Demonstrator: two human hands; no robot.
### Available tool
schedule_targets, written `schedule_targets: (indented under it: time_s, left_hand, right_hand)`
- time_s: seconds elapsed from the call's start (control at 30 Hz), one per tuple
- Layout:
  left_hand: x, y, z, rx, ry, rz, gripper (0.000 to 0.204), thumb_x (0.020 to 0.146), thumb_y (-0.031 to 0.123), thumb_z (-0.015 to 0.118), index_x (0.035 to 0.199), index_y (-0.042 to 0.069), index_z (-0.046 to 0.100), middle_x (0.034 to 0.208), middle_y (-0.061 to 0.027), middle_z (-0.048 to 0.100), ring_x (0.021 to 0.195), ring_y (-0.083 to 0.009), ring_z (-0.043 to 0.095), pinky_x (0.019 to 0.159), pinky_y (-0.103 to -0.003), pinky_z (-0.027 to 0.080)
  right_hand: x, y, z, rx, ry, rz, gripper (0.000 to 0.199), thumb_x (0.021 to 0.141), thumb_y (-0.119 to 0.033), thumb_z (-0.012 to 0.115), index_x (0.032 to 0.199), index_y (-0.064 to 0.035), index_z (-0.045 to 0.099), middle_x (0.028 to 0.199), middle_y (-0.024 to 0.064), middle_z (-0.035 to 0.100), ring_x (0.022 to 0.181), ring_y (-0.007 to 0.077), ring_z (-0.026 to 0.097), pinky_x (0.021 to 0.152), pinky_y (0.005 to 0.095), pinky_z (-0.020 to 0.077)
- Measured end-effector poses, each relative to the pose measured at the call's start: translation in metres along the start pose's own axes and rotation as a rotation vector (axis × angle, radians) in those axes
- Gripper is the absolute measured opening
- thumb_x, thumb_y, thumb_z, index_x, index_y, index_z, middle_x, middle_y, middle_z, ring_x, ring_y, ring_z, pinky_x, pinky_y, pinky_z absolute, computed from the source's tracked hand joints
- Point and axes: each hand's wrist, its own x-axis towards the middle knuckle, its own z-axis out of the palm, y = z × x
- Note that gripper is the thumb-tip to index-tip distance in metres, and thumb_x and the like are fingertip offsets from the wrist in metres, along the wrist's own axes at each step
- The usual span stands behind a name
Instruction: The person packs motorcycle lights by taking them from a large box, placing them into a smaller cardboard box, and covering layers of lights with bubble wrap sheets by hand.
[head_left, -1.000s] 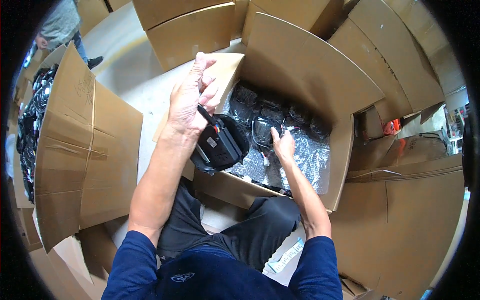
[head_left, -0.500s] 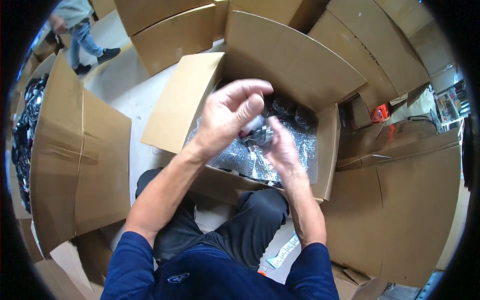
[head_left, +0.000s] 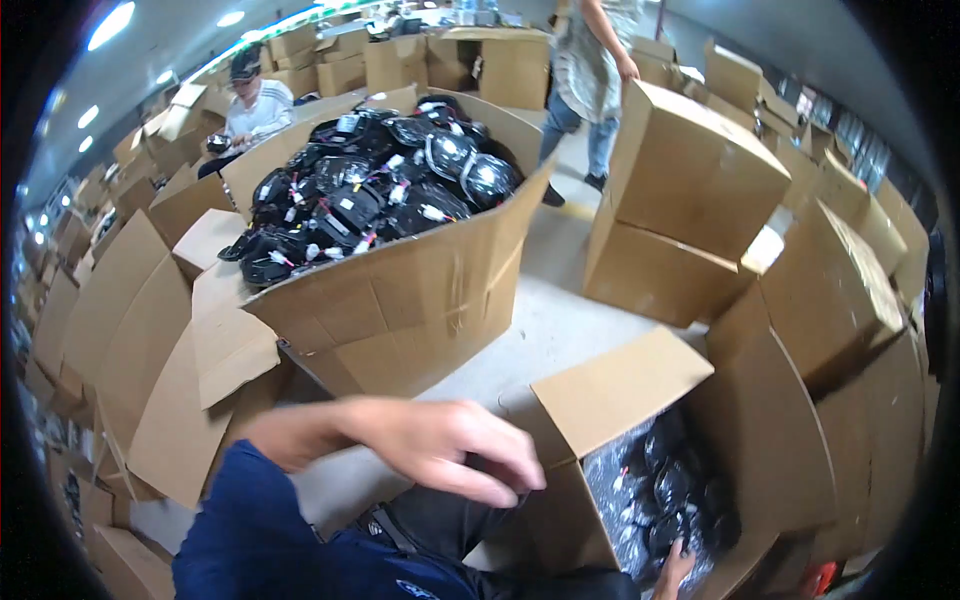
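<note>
My left hand (head_left: 440,448) hovers in front of me with loose, spread fingers and nothing in it, just left of an open cardboard box (head_left: 610,395). That box holds black parts in clear plastic bags (head_left: 668,488). Only the fingers of my right hand (head_left: 676,568) show at the bottom edge, resting on the bagged parts; its grip is hidden. Further off, a large open carton (head_left: 420,300) is heaped with black lamp-like parts (head_left: 380,195) that carry red and white tags.
Closed cartons (head_left: 690,200) are stacked at the right, and flattened and open cartons (head_left: 150,330) crowd the left. One person in a white top (head_left: 255,105) sits at the back left. Another person (head_left: 592,70) stands behind the big carton. Bare concrete floor (head_left: 560,320) lies between.
The view has swung up from the box to the room. My left hand has left the black part it held and now hovers empty; my right hand stays down in the box.
</note>
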Motion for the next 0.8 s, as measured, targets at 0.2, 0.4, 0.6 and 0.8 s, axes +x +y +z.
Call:
schedule_targets:
  time_s: [0.2,0.4,0.6,0.8]
  left_hand:
    - [-0.049,0.079,-0.172,0.467,0.586,-0.443,0.023,0.092,0.015,0.071,0.108,-0.001,0.07,0.093,-0.0068,0.072,0.085,-0.0131,0.068,0.076,-0.029,0.055]
    - [-0.079,-0.105,-0.375,0.798,0.912,-0.916,0.065,0.085,0.06,0.073,0.082,-0.004,0.075,0.085,-0.0142,0.071,0.076,-0.0205,0.063,0.072,-0.037,0.05]
    - [0.007,-0.171,-0.363,1.159,1.106,-1.032,0.087,0.073,0.059,0.08,0.131,-0.002,0.058,0.138,-0.0221,0.057,0.126,-0.039,0.056,0.107,-0.047,0.045]
    - [-0.005,-0.188,-0.36,0.905,1.258,-0.528,0.09,0.071,0.04,0.086,0.136,-0.005,0.043,0.134,-0.0294,0.054,0.126,-0.0411,0.054,0.11,-0.044,0.042]
  right_hand:
    - [-0.023,-0.11,-0.021,-0.248,0.03,-0.135,0.056,0.09,-0.042,0.072,0.126,0.0015,0.066,0.117,0.0223,0.069,0.103,0.036,0.066,0.094,0.0449,0.0506]
    - [-0.088,-0.222,-0.04,-0.268,-0.073,-0.233,0.055,0.088,-0.044,0.074,0.124,-0.0023,0.068,0.118,0.0226,0.069,0.11,0.0379,0.064,0.099,0.0455,0.0482]
    - [-0.101,-0.103,-0.032,-0.531,0.167,-0.395,0.052,0.09,-0.048,0.071,0.118,-0.0043,0.071,0.121,0.0278,0.065,0.124,0.0428,0.054,0.105,0.0497,0.0431]
    - [-0.113,-0.215,-0.03,-0.259,-0.218,0.155,0.055,0.093,-0.05,0.066,0.125,-0.0059,0.068,0.122,0.0205,0.069,0.116,0.039,0.062,0.101,0.0461,0.0474]
